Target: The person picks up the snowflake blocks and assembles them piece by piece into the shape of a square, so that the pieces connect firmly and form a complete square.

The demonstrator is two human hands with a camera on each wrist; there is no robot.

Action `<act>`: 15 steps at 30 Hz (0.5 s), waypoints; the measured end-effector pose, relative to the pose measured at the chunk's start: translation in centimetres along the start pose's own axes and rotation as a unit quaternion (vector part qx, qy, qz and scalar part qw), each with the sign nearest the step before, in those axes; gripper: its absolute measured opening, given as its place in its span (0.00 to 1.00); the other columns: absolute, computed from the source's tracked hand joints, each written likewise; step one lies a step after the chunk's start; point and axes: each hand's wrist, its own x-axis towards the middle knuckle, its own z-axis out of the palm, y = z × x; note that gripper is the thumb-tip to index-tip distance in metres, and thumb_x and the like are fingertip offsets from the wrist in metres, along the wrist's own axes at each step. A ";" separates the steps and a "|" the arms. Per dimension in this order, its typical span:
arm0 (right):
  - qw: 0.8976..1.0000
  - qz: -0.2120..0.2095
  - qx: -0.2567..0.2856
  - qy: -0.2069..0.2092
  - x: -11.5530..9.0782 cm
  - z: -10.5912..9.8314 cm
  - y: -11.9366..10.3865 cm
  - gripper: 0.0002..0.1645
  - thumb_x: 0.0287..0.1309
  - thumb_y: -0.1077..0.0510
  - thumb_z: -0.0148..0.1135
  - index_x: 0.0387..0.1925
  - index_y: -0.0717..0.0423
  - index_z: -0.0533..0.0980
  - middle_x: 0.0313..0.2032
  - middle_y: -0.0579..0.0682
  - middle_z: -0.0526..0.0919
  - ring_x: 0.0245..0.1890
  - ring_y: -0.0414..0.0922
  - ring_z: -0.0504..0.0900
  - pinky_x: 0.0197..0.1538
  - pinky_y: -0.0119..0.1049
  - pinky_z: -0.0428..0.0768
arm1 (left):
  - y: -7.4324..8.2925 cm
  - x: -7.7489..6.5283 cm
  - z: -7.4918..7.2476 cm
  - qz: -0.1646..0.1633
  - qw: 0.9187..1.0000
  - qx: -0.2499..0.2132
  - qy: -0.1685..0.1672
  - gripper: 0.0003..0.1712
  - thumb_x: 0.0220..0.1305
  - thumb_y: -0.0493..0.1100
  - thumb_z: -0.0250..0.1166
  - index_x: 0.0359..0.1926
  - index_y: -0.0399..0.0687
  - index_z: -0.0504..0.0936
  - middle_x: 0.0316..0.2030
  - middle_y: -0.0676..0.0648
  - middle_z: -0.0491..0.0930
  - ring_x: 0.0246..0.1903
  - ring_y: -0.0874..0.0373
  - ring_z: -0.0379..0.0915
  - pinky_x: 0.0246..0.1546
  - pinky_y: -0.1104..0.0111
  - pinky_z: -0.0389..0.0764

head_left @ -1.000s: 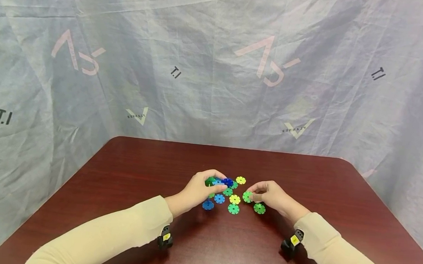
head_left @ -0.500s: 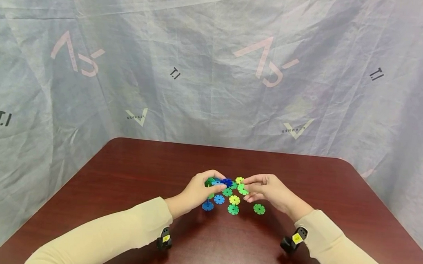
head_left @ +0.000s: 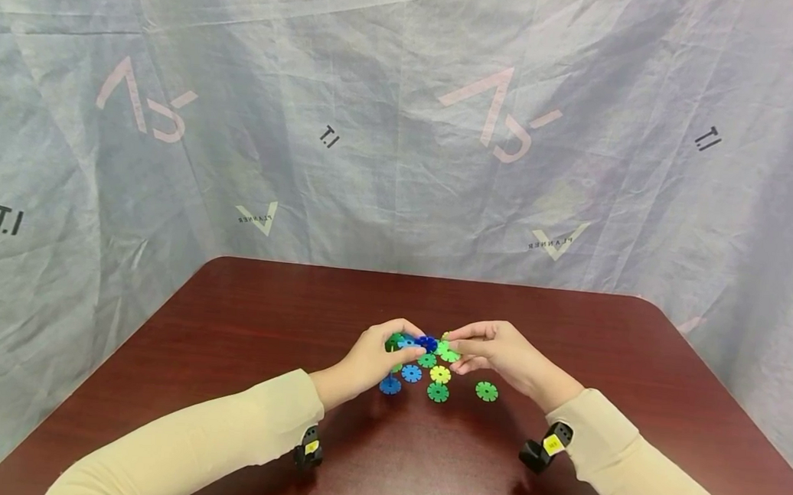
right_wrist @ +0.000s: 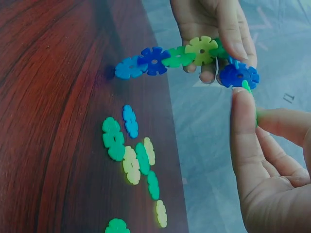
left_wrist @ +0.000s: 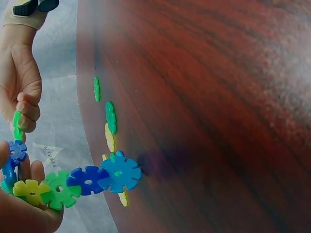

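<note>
My left hand (head_left: 369,362) grips a curved chain of notched plastic discs joined edge to edge. In the left wrist view the chain's hanging end runs through a yellow disc (left_wrist: 31,193), a green disc (left_wrist: 60,190), a dark blue disc (left_wrist: 88,180) and a light blue disc (left_wrist: 120,174). At the other end sits a second dark blue disc (right_wrist: 239,75), facing my right hand (head_left: 509,360). Between thumb and fingers, that right hand pinches a light green disc (head_left: 447,351), its edge right at the dark blue disc. Left fingers partly hide the chain's middle.
Several loose discs lie on the dark red table (head_left: 381,461) below the hands, among them a blue disc (head_left: 411,373), a yellow disc (head_left: 440,374) and, farther right, a green disc (head_left: 486,392). A grey printed cloth (head_left: 402,163) hangs behind the table.
My right hand has lifted the light green disc and carried it left to the chain's dark blue end disc. The left hand has stayed nearly still with the chain.
</note>
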 end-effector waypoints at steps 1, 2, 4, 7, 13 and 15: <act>1.000 0.002 0.000 -0.001 0.0 0.0 0.0 0.25 0.63 0.57 0.63 0.54 0.73 0.74 0.37 0.50 0.87 0.30 0.44 0.86 0.43 0.40 0.85 | 0.1 0.0 0.0 0.000 1.000 0.001 -0.002 0.09 0.65 0.47 0.65 0.45 0.55 0.81 0.39 0.50 0.81 0.31 0.37 0.73 0.29 0.67 0.75; 1.000 0.005 0.001 -0.001 0.1 0.1 -0.1 0.25 0.62 0.57 0.63 0.53 0.73 0.75 0.37 0.50 0.87 0.30 0.43 0.85 0.43 0.40 0.85 | 0.1 0.0 0.0 0.001 1.000 0.003 -0.003 0.09 0.65 0.46 0.65 0.45 0.55 0.81 0.40 0.50 0.81 0.31 0.37 0.74 0.29 0.67 0.75; 1.000 0.009 -0.002 -0.002 0.2 0.2 -0.3 0.24 0.62 0.57 0.64 0.52 0.73 0.76 0.36 0.50 0.87 0.28 0.42 0.85 0.43 0.39 0.85 | 0.2 0.0 0.1 0.003 1.000 0.006 -0.006 0.09 0.65 0.46 0.65 0.45 0.54 0.81 0.40 0.49 0.81 0.33 0.38 0.74 0.31 0.67 0.76; 1.000 0.012 0.000 -0.002 0.3 0.2 -0.6 0.23 0.61 0.58 0.64 0.51 0.73 0.77 0.36 0.49 0.87 0.27 0.42 0.84 0.42 0.38 0.85 | 0.3 0.0 0.2 0.005 1.000 0.006 -0.009 0.09 0.65 0.46 0.64 0.45 0.54 0.80 0.42 0.50 0.81 0.36 0.45 0.76 0.36 0.66 0.77; 1.000 0.019 0.017 -0.002 0.4 0.3 -1.1 0.21 0.61 0.59 0.64 0.49 0.74 0.77 0.34 0.49 0.87 0.26 0.41 0.84 0.41 0.35 0.85 | 0.3 0.1 0.3 0.007 1.000 0.002 -0.009 0.07 0.66 0.45 0.64 0.45 0.55 0.79 0.43 0.51 0.80 0.36 0.58 0.75 0.42 0.65 0.78; 1.000 0.022 0.020 -0.001 0.5 0.4 -1.2 0.21 0.61 0.59 0.64 0.49 0.74 0.77 0.34 0.48 0.87 0.26 0.40 0.83 0.41 0.35 0.85 | 0.3 0.2 0.4 0.008 1.000 -0.002 -0.009 0.07 0.66 0.44 0.64 0.44 0.54 0.79 0.43 0.50 0.80 0.36 0.55 0.75 0.41 0.64 0.78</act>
